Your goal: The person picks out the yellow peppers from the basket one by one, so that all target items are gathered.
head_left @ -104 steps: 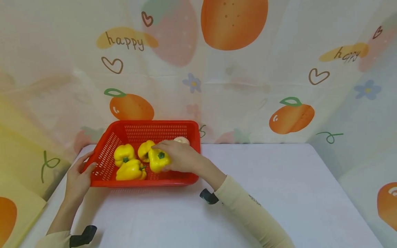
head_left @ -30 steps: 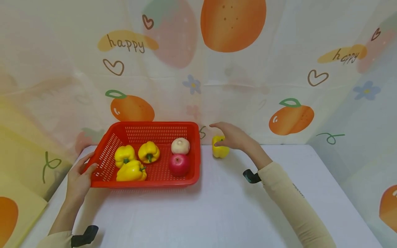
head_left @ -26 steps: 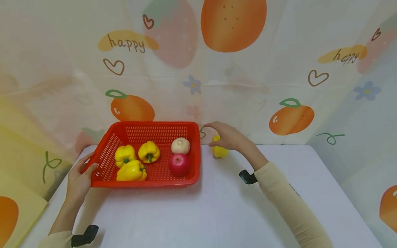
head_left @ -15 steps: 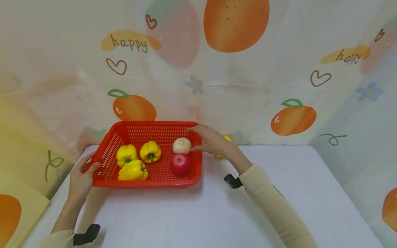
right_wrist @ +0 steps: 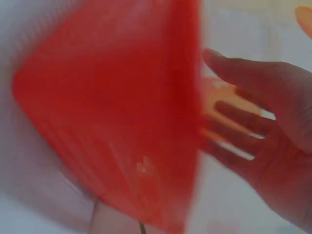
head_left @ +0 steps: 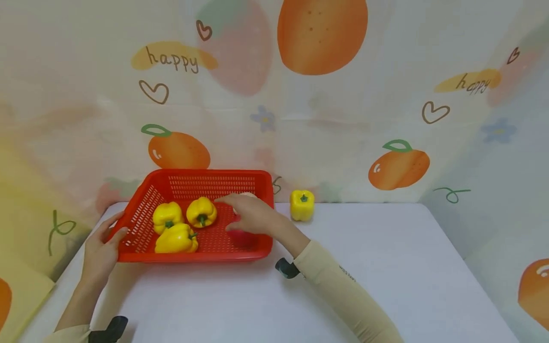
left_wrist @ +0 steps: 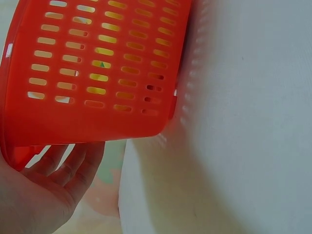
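My left hand [head_left: 99, 255] grips the left rim of a red slotted plastic basket [head_left: 193, 257], its thumb over the edge; in the left wrist view the fingers [left_wrist: 85, 170] curl at the basket's end. Three yellow bell peppers lie inside: one at the left [head_left: 167, 214], one in the middle [head_left: 201, 212], one in front [head_left: 175, 239]. Over the basket's right half hovers my right hand [head_left: 255, 214], thumb and fingers spread with nothing between them. Beneath it, partly hidden, are a glossy red apple [head_left: 241, 239] and a pale garlic bulb [head_left: 249, 195].
A fourth-side neighbour, another yellow bell pepper [head_left: 302, 206], stands upright on the white table [head_left: 364, 267], just right of the basket near the back edge. A fruit-print cloth [head_left: 326, 119] hangs behind the table.
Earlier my right hand carried a yellow pepper out of the basket and set it on the table at right. Since then it has let go and moved left, back over the basket. The left hand stays.
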`<action>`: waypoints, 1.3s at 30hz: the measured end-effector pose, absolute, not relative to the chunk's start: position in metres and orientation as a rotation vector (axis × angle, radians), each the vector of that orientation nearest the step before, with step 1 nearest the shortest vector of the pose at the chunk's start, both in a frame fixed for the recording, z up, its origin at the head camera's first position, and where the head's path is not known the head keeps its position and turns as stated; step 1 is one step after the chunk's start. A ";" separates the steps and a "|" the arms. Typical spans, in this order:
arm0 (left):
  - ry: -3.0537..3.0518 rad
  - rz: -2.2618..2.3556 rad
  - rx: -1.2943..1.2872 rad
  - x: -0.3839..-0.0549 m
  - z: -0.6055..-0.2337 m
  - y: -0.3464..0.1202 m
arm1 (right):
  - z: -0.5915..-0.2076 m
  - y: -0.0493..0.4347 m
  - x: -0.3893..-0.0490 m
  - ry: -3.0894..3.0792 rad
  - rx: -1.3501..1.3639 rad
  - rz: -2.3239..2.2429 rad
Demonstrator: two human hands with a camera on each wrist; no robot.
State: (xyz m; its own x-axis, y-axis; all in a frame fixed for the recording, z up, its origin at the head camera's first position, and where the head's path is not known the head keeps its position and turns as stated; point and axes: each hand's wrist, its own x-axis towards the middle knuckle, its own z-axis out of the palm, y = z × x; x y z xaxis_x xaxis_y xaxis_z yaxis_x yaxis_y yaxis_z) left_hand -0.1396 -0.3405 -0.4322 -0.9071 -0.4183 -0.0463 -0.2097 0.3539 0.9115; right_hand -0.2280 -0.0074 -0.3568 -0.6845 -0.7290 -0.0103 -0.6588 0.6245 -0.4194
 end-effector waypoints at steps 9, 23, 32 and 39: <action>-2.429 -1.556 0.591 -0.138 -0.429 -0.342 | -0.371 -0.050 -0.213 2.615 -1.241 -0.541; -2.368 -1.610 0.550 -0.138 -0.430 -0.344 | -0.395 -0.095 -0.212 2.570 -1.166 -0.484; -2.376 -1.603 0.562 -0.139 -0.430 -0.343 | -0.404 -0.113 -0.216 2.578 -1.106 -0.362; -2.397 -1.606 0.625 -0.138 -0.429 -0.342 | -0.410 -0.119 -0.218 2.589 -1.079 -0.400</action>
State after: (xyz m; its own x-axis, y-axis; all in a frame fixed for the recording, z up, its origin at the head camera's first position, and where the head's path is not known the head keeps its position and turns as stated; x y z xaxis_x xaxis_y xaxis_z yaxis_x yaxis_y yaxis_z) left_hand -0.1381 -0.3421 -0.4291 -0.8932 -0.4433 -0.0756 -0.2386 0.3245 0.9153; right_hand -0.2184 -0.1190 -0.4101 -0.6697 -0.7223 -0.1724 -0.6367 0.6781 -0.3673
